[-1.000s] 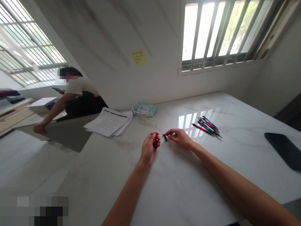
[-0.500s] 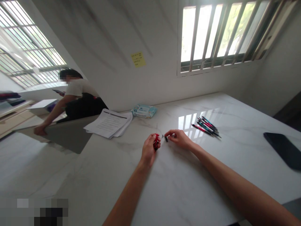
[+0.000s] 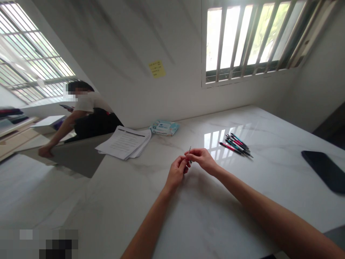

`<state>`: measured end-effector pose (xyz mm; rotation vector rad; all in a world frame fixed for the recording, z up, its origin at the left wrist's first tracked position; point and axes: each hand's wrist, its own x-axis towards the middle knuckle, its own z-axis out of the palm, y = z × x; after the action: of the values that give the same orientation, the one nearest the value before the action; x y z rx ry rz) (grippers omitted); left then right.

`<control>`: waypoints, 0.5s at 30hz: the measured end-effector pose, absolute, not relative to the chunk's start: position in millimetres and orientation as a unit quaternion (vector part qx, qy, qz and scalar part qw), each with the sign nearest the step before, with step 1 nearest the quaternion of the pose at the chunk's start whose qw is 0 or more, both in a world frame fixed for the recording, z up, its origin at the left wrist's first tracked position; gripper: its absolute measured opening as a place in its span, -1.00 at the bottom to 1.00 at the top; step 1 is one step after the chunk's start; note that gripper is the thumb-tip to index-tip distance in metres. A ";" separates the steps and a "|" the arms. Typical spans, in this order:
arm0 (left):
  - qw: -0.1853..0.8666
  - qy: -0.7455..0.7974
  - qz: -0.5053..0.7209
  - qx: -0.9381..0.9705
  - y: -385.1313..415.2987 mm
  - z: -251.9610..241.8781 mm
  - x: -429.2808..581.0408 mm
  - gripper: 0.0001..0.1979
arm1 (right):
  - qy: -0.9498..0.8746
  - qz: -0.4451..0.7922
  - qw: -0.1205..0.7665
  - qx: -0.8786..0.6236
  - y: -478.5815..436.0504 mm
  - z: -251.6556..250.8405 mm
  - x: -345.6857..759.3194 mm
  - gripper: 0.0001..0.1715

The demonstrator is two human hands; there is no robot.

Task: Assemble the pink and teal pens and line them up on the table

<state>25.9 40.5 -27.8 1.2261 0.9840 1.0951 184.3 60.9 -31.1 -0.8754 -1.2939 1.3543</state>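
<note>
**Head view**
L hand point(image 3: 176, 173): fingers curled, nearly shut, on lower end of thin pen part point(image 3: 189, 153).
R hand point(image 3: 202, 160): fingertips pinched on same part.
Pen part: upright betw. hands, tip showing above fingers.
Beyond R hand: loose pens point(image 3: 235, 144) on marble table point(image 3: 215, 216); dark phone point(image 3: 323, 172) far R.
Beyond L hand: papers point(image 3: 124, 143), wipes pack point(image 3: 164, 128); co-worker point(image 3: 88, 115) well apart.
</note>
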 end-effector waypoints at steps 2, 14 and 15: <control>0.558 0.431 0.459 0.540 40.2 -26.8 24.8 -0.68 | -0.494 0.565 0.533 -0.391 63.5 -30.7 188.2 -0.53; 0.438 0.506 0.493 0.557 40.5 -16.9 16.8 -0.61 | -0.588 0.512 0.482 -0.399 59.3 -28.1 187.1 -0.53; 0.443 0.507 0.492 0.552 40.6 -16.1 16.4 -0.59 | -0.595 0.505 0.480 -0.401 58.4 -28.6 186.1 -0.54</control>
<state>16.4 40.6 -16.1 1.3679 1.2563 1.2213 186.1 58.4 -28.6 -0.9777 -1.4514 1.2322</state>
